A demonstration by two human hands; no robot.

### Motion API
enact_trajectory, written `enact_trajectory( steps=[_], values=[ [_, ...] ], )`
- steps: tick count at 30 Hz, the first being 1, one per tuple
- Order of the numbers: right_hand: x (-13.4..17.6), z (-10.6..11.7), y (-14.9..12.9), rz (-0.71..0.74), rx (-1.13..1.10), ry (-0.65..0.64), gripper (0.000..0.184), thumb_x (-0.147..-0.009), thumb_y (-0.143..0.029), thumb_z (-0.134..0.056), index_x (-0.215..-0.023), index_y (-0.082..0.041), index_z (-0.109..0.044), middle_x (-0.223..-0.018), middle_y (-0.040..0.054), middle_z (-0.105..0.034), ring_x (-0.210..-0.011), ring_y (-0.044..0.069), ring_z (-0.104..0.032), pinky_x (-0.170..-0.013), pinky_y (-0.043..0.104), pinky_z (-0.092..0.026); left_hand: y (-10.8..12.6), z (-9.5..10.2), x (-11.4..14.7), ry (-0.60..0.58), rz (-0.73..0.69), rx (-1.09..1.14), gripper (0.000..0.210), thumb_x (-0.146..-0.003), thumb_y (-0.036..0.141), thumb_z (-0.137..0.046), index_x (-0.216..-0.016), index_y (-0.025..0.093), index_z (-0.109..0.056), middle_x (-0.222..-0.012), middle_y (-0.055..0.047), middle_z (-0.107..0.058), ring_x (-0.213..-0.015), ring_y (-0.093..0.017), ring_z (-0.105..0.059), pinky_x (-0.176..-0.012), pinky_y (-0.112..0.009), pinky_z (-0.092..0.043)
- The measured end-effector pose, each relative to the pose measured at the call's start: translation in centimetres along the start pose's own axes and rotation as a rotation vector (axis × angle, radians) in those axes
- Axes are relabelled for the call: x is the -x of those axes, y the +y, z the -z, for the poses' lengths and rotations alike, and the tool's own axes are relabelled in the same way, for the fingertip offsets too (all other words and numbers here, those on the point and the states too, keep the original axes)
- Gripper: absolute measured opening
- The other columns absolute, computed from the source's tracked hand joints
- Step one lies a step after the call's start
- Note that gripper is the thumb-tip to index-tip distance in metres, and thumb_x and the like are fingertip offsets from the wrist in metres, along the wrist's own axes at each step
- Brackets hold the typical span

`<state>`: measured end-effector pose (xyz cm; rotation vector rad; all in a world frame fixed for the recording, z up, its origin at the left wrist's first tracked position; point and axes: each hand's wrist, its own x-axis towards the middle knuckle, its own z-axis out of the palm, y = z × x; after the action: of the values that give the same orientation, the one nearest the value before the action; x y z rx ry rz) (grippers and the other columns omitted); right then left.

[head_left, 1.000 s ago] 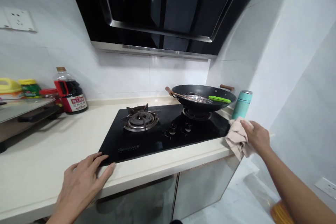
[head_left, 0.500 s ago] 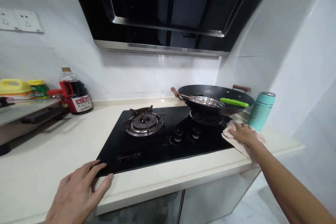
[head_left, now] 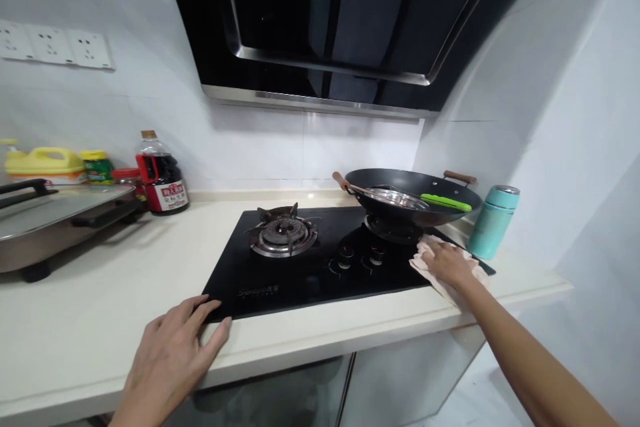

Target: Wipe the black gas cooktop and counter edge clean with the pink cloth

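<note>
My right hand [head_left: 447,264] presses a pale pink cloth [head_left: 434,280] onto the right front part of the black glass gas stove [head_left: 300,287]. Part of the cloth hangs over the stove's front edge onto the counter. Fingers spread, my left hand [head_left: 175,343] rests on the counter edge, its fingertips touching the stove's left front corner. A black wok [head_left: 380,175] with wooden handles sits on the right burner, just behind the cloth. Inside it lie a shiny metal dish [head_left: 397,197] and a green-handled utensil [head_left: 445,202]. The left burner [head_left: 284,233] is uncovered.
A teal bottle [head_left: 494,223] stands right of the cloth, near the side wall. At the left are a lidded electric pan [head_left: 65,227], a soy sauce bottle [head_left: 164,180] and a yellow jug [head_left: 45,163]. A black range hood [head_left: 330,20] hangs above the stove.
My right hand has slid the cloth leftward over the stove, baring its right front corner. My left hand stays at the left corner. The view has turned slightly left.
</note>
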<state>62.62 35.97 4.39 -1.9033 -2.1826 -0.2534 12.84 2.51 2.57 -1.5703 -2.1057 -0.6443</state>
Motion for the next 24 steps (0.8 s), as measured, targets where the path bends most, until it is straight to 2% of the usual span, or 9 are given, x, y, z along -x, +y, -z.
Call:
enact_trajectory(
  steps=[4,7,10,14,17,20,24],
  values=[
    [2.4,0.7,-2.4,-0.037,-0.015,-0.025,0.049,-0.099,-0.043,-0.034,-0.137,-0.032,-0.063,-0.149,0.0103,-0.053,-0.133,0.041,-0.047,-0.105,0.072,-0.036,-0.1,-0.3,0.3,0.006,-0.028,-0.015,0.052,-0.093,0.060,-0.045,-0.115,0.022,-0.074,-0.128,-0.011,-0.070,-0.115,-0.032,-0.066,-0.097,-0.047,-0.048],
    [2.9,1.3,-4.1,0.029,-0.017,-0.065,0.048,-0.098,-0.043,-0.036,-0.134,-0.029,-0.065,-0.147,0.0115,-0.054,-0.132,0.041,-0.046,-0.104,0.071,-0.036,-0.2,-0.5,0.5,0.014,-0.035,-0.013,0.052,-0.094,0.060,-0.046,-0.115,0.022,-0.074,-0.129,-0.012,-0.069,-0.116,-0.032,-0.065,-0.097,-0.047,-0.048],
    [1.9,1.5,-5.5,0.107,-0.025,-0.094,0.046,-0.097,-0.041,-0.040,-0.135,-0.028,-0.065,-0.148,0.0115,-0.055,-0.132,0.039,-0.047,-0.106,0.066,-0.036,-0.2,-0.5,0.5,0.025,-0.038,-0.008,0.051,-0.095,0.060,-0.046,-0.115,0.022,-0.074,-0.129,-0.012,-0.069,-0.116,-0.032,-0.065,-0.098,-0.048,-0.048],
    [-0.6,1.6,-6.7,0.176,-0.068,-0.129,0.047,-0.098,-0.043,-0.042,-0.140,-0.033,-0.062,-0.150,0.0060,-0.055,-0.132,0.034,-0.050,-0.108,0.056,-0.037,0.0,-0.3,0.4,0.032,-0.021,0.000,0.049,-0.095,0.059,-0.047,-0.114,0.022,-0.074,-0.127,-0.011,-0.070,-0.115,-0.031,-0.066,-0.097,-0.047,-0.049],
    [-1.4,1.8,-7.3,0.194,-0.092,-0.137,0.047,-0.098,-0.043,-0.044,-0.141,-0.034,-0.061,-0.152,0.0040,-0.053,-0.133,0.033,-0.050,-0.108,0.052,-0.038,0.3,0.1,0.4,0.011,-0.004,0.001,0.048,-0.094,0.056,-0.048,-0.115,0.022,-0.074,-0.127,-0.011,-0.070,-0.113,-0.031,-0.066,-0.096,-0.046,-0.050],
    [-0.1,2.1,-7.5,0.229,-0.107,-0.111,0.047,-0.097,-0.038,-0.044,-0.140,-0.031,-0.062,-0.155,0.0037,-0.051,-0.137,0.031,-0.047,-0.108,0.049,-0.039,0.6,0.6,0.5,0.001,0.004,0.001,0.047,-0.095,0.054,-0.048,-0.116,0.022,-0.074,-0.128,-0.011,-0.069,-0.114,-0.030,-0.066,-0.096,-0.045,-0.050],
    [3.6,2.1,-7.8,0.288,-0.117,-0.049,0.046,-0.096,-0.030,-0.041,-0.135,-0.027,-0.064,-0.147,0.0050,-0.058,-0.132,0.028,-0.050,-0.102,0.042,-0.041,0.8,0.9,0.6,0.000,0.004,0.018,0.045,-0.094,0.053,-0.049,-0.116,0.022,-0.074,-0.128,-0.011,-0.070,-0.115,-0.030,-0.066,-0.098,-0.046,-0.050]
  ],
)
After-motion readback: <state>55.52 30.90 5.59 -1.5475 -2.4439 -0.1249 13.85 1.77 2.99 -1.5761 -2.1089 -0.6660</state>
